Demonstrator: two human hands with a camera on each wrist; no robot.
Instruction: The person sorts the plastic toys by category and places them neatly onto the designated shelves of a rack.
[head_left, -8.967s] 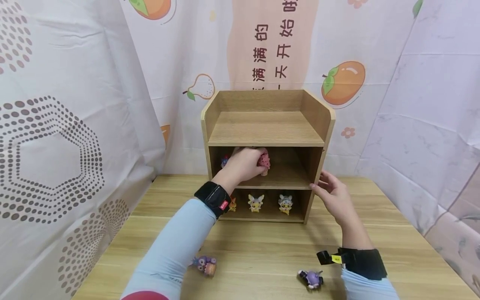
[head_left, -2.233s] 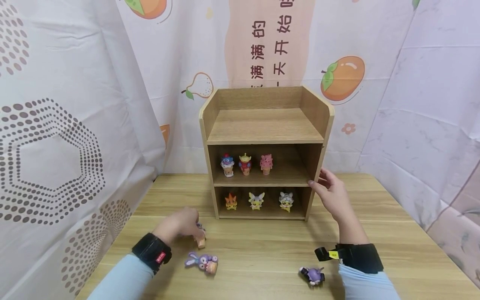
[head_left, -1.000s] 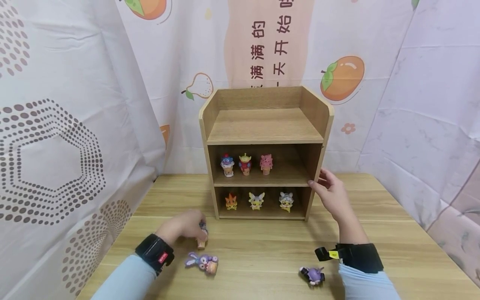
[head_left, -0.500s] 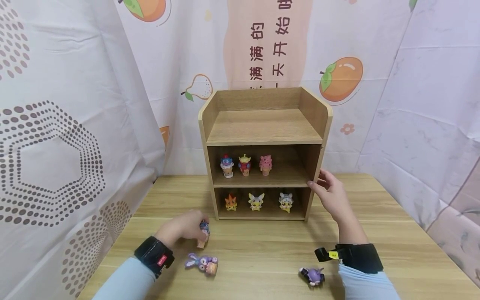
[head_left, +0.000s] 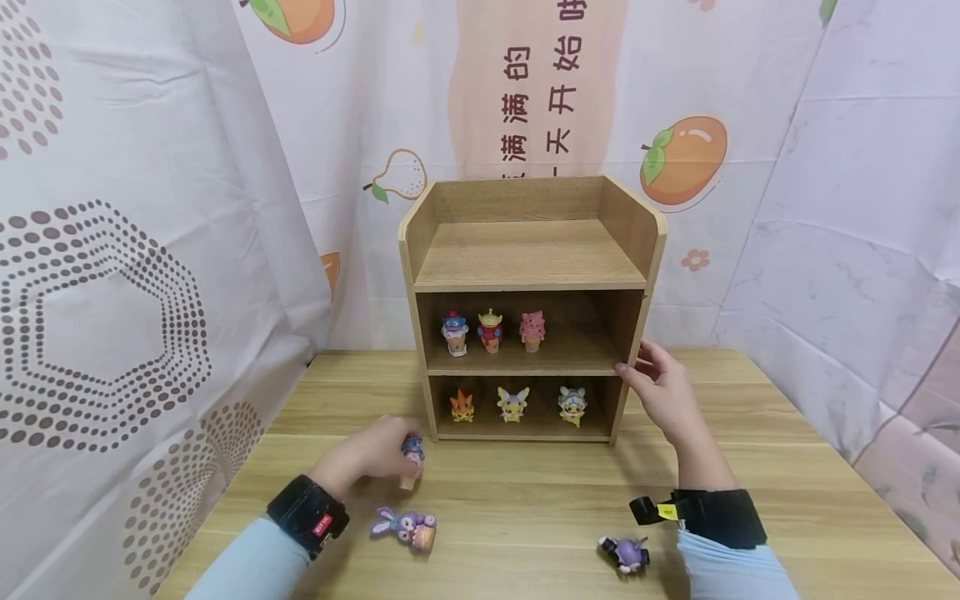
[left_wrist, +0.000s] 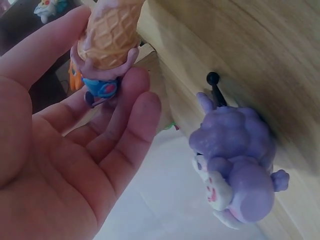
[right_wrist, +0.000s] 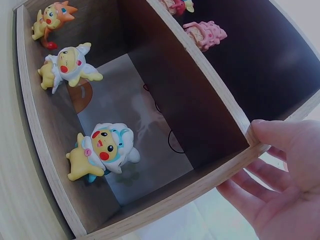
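Observation:
My left hand (head_left: 372, 452) pinches a small ice-cream-cone figurine (head_left: 412, 458) low over the table, left of the shelf. In the left wrist view its waffle cone (left_wrist: 112, 37) is between thumb and fingers, and a blue part points down. Just nearer lies a purple rabbit figurine (head_left: 405, 527). My right hand (head_left: 663, 387) grips the right side panel of the wooden shelf (head_left: 528, 254), with the thumb at the front edge and the fingers behind it. In the middle compartment stand a blue-headed, a red-and-yellow and a pink cone figurine (head_left: 532, 332).
Three yellow figurines in costumes, one with a grey-white hood (head_left: 572, 406), stand in the bottom compartment. Another purple figurine (head_left: 625, 553) lies on the table (head_left: 517, 517) at the front right. A printed curtain (head_left: 352, 108) hangs behind the shelf.
My left hand has left the pink figurine in the middle compartment and come down to the table, where it took hold of the blue cone figurine. Lately both shifted slightly right. My right hand stays put.

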